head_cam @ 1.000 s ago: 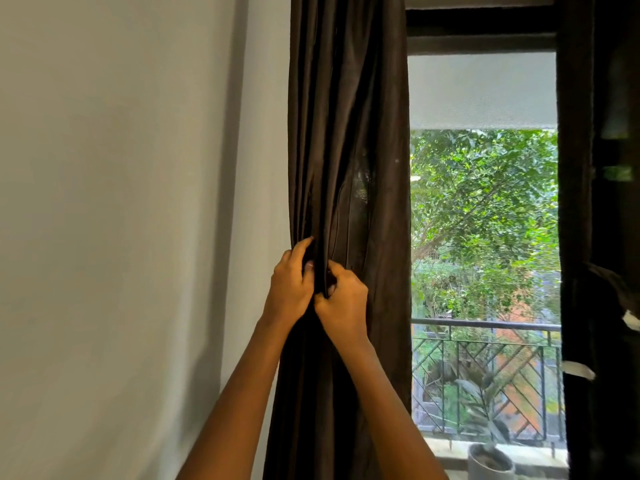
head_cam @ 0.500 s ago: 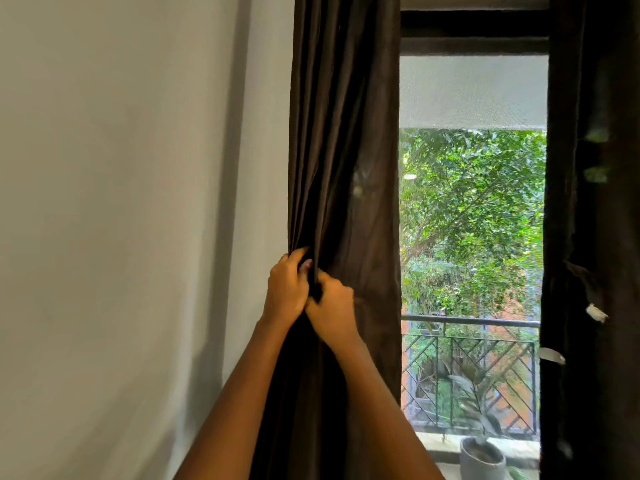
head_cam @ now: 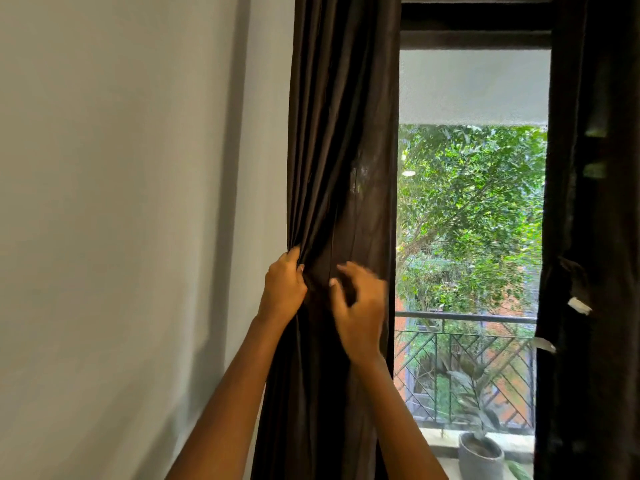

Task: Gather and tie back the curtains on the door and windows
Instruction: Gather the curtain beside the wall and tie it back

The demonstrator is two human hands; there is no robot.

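Observation:
A dark brown curtain (head_cam: 341, 140) hangs gathered in folds at the left side of the window (head_cam: 471, 209). My left hand (head_cam: 283, 289) grips its left edge at mid height, fingers curled into the folds. My right hand (head_cam: 360, 306) is blurred just right of it, in front of the cloth, fingers spread and loosely bent, holding nothing that I can see. A second dark curtain (head_cam: 588, 237) hangs bunched at the right side, with white tags on its inner edge.
A plain pale wall (head_cam: 131, 220) fills the left. Outside are a metal balcony railing (head_cam: 464, 368), a grey plant pot (head_cam: 479, 457) on the floor and green trees.
My right hand has let go of the folds next to my left hand and moved right with its fingers spread. My left hand keeps its grip on the curtain edge.

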